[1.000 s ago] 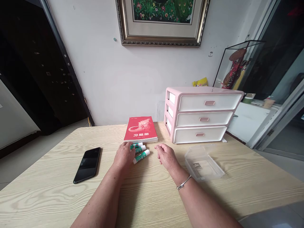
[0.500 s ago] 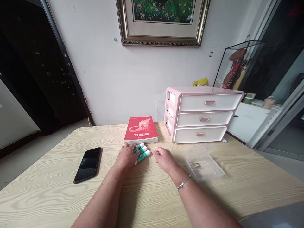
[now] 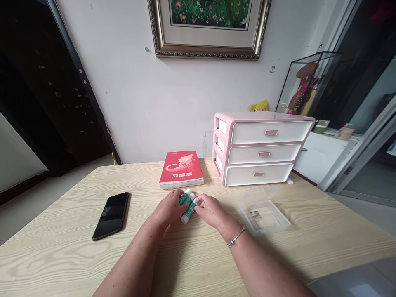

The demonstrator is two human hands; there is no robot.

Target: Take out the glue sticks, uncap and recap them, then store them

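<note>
Three green glue sticks with white caps lie side by side on the table, just in front of the red book [image 3: 182, 167]. My left hand [image 3: 170, 207] curls around them from the left, its thumb across their near side and its fingertips partly hidden behind. The nearest glue stick [image 3: 188, 213] shows its pale base toward me. From the other side my right hand [image 3: 210, 209] closes thumb and fingers on that glue stick's capped end. The middle glue stick [image 3: 188, 199] and the far glue stick [image 3: 185, 197] are partly covered by my left hand.
A black phone [image 3: 111, 216] lies to the left. On the right sits a clear open plastic box [image 3: 269, 218], with a pink and white drawer unit [image 3: 262, 154] behind it. The wall [image 3: 154, 107] rises at the table's back edge.
My right hand has moved left onto the nearest glue stick. The glue sticks have turned to point more away from me, with my left hand still around them.
</note>
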